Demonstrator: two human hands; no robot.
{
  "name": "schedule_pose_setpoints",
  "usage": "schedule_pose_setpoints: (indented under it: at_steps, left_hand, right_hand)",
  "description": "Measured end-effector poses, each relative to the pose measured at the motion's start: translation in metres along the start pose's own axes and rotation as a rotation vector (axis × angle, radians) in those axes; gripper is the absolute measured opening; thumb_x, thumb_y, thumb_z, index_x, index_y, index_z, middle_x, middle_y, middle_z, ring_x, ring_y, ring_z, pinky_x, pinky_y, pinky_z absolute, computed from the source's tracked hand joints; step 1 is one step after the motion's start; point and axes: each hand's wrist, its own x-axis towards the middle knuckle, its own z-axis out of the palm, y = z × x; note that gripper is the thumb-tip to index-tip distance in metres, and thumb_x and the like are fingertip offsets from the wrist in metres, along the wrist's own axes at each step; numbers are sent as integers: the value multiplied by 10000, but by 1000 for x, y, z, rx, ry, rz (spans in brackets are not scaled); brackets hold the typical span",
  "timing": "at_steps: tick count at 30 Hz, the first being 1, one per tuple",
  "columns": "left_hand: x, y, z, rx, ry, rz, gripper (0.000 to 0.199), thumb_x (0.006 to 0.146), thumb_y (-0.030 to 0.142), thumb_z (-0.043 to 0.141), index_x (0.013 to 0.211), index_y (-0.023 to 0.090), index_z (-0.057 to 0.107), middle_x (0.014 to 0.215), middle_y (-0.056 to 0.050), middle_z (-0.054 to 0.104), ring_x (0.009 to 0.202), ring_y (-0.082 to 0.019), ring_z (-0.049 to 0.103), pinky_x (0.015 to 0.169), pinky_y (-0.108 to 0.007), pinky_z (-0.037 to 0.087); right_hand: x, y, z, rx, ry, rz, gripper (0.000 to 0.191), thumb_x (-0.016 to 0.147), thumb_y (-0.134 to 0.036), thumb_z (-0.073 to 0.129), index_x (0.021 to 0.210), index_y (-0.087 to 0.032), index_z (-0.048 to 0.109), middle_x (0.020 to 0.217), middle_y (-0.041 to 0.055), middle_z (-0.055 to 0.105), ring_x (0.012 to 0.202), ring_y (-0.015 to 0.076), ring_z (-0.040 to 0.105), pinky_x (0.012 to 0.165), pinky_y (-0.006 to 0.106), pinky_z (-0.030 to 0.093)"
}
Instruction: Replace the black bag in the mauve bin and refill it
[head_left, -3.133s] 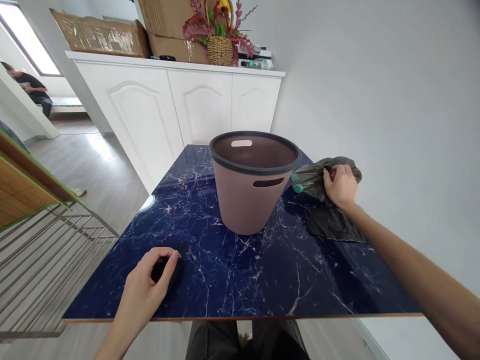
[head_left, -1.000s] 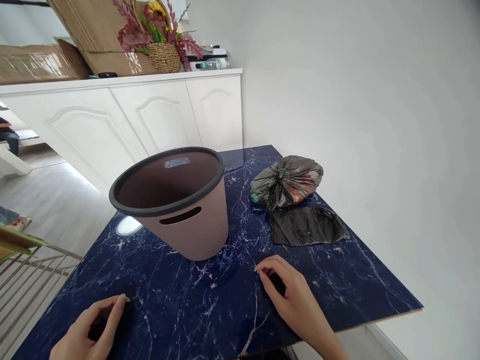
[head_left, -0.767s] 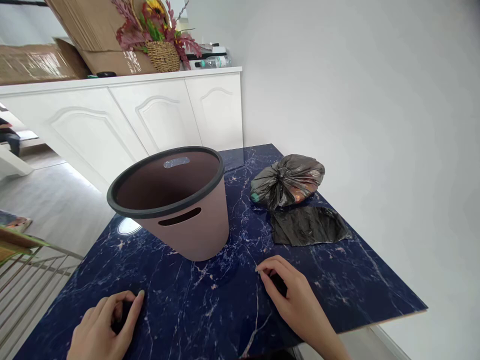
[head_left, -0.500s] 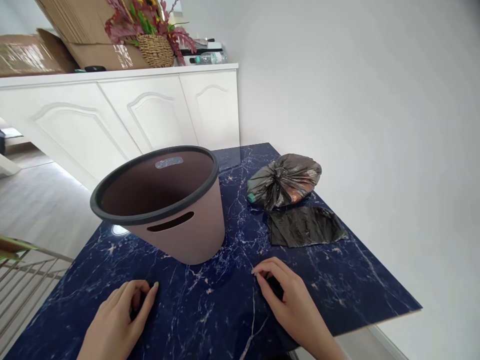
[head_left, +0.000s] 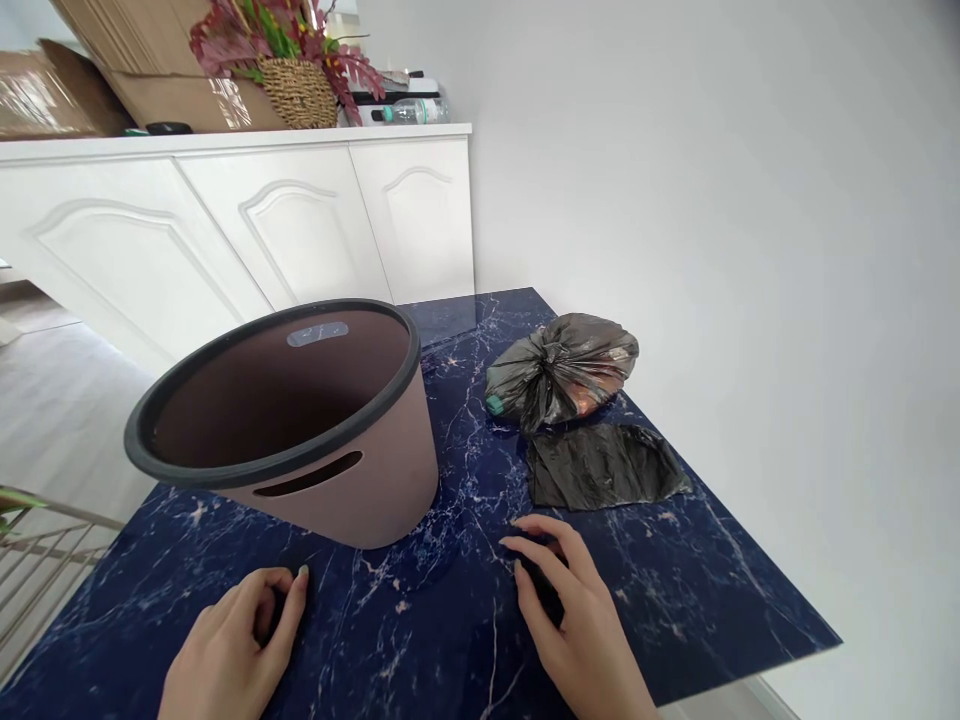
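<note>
My left hand [head_left: 236,640] rests on the blue marbled table [head_left: 405,640] at the lower left, thumb and curled fingers apart, holding nothing. To its right, my right hand [head_left: 574,610] lies on the table with its fingers spread and nothing in it. A pinkish-brown bin [head_left: 375,480] with a dark rim stands upright beyond my left hand; the part of its inside that shows holds nothing. A knotted black plastic bag [head_left: 566,365] with things inside sits near the right edge. In front of it, beyond my right hand, a flat black bag [head_left: 604,465] lies on the table.
Behind the table is a white cabinet [head_left: 315,225] bearing cardboard boxes [head_left: 172,100], a woven basket [head_left: 300,92] with flowers and a plastic bottle [head_left: 412,111]. A white wall [head_left: 675,200] runs along the right. A metal rack [head_left: 45,570] stands at the left.
My right hand's fingers have spread apart from a near pinch. The view has shifted a little, so the bin appears larger and further left. My left hand has barely moved.
</note>
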Motion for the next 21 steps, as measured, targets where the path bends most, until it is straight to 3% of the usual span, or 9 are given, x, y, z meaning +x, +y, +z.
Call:
schedule_pose_setpoints:
  at_steps: [3, 6, 10, 16, 19, 21]
  left_hand:
    - [0, -2, 0, -10, 1, 14, 503, 886, 725, 475, 888, 253, 647, 641, -6, 599, 643, -244, 621, 631, -337, 419]
    - [-1, -5, 1, -14, 6, 42, 503, 901, 729, 485, 876, 253, 646, 643, -5, 600, 630, -237, 612, 628, -337, 415]
    - [-4, -9, 3, -22, 38, 89, 517, 925, 742, 477, 861, 258, 649, 656, -2, 606, 634, -231, 603, 654, -341, 422]
    - [-6, -9, 3, -45, 91, 151, 547, 965, 742, 447, 797, 255, 631, 646, 5, 593, 598, -213, 571, 671, -350, 424]
    - [-8, -9, 2, -67, 116, 183, 556, 982, 735, 440, 777, 252, 624, 638, 5, 592, 589, -210, 563, 676, -355, 427]
    - [-10, -9, 2, -84, 124, 202, 541, 990, 723, 457, 789, 252, 631, 649, 3, 602, 605, -211, 569, 678, -353, 433]
  right_hand:
    - [-2, 4, 2, -148, 119, -7, 347, 1127, -369, 479, 1434, -359, 641, 1592, 123, 524, 1404, 385, 587, 1032, 600, 626]
    - [-3, 13, -3, -315, 162, -42, 424, 1133, -430, 473, 1526, -316, 584, 1744, 111, 375, 1590, 453, 364, 1139, 731, 505]
    - [0, 34, -13, -490, 164, -63, 506, 1148, -496, 413, 1512, -202, 604, 1794, 149, 288, 1656, 487, 203, 1173, 784, 409]
    - [11, 62, -20, -485, 194, -47, 625, 1158, -558, 301, 1493, -139, 623, 1615, 173, 577, 1635, 469, 285, 1204, 768, 370]
    - [9, 51, -26, -348, 211, -18, 611, 1147, -558, 329, 1512, -166, 621, 1580, 164, 615, 1596, 424, 398, 1225, 718, 399]
    - [3, 33, -34, -208, 219, 51, 587, 1115, -589, 424, 1517, -217, 634, 1593, 148, 607, 1530, 404, 508, 1180, 651, 500]
